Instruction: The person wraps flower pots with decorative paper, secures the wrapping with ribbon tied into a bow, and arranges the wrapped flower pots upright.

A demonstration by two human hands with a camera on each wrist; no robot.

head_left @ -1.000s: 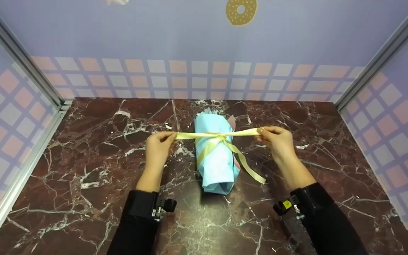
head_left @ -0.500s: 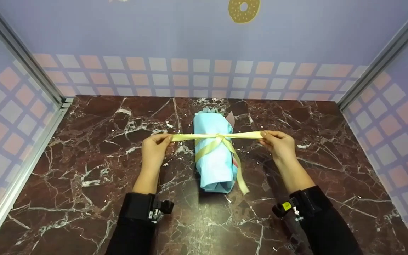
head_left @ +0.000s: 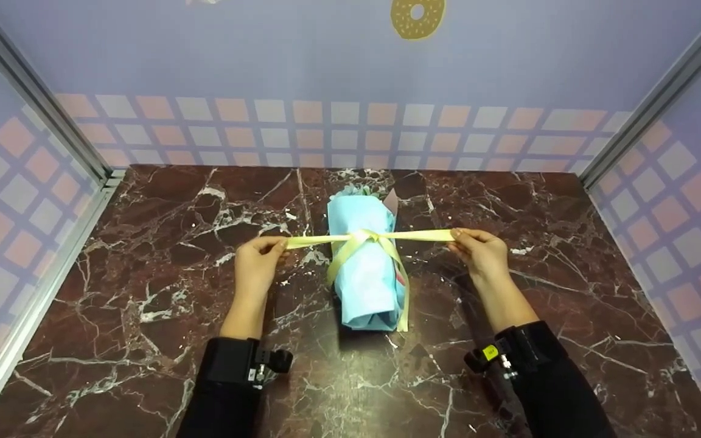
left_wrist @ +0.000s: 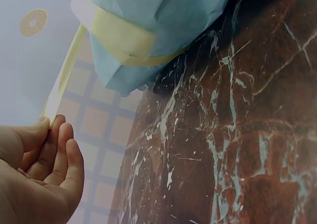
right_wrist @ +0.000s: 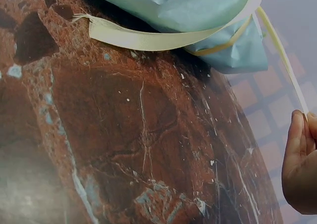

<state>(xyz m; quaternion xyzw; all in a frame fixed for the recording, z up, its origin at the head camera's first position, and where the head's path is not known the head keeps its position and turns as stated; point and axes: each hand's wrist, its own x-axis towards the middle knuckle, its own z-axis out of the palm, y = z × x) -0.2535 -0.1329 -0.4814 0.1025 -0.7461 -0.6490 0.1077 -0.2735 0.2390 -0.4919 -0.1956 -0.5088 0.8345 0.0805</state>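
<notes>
A bouquet-like bundle (head_left: 369,286) in light blue wrapping lies lengthwise on the table, with pale blue petal-like tips (head_left: 350,191) at its far end. Round its middle goes a yellow ribbon (head_left: 420,235), knotted on top. Thumb and fingers of my left hand (head_left: 254,261) pinch one stretch of ribbon, drawn out to the left. On the other side my right hand (head_left: 485,258) pinches a second stretch, pulled taut to the right. Two loose tails hang from the knot; the right wrist view shows the frayed end of one tail (right_wrist: 148,40) beside the wrapping.
The dark red marbled table (head_left: 162,365) is bounded at the back by a lilac wall (head_left: 235,55) with pink and white squares. Side panels with metal rails (head_left: 648,97) stand left and right. A pinkish pointed piece (head_left: 391,199) sticks out at the bundle's far right.
My left hand has moved left and a little nearer, my right hand slightly right, lengthening the ribbon between them. The right tail has swung in against the bundle, which has shifted slightly left.
</notes>
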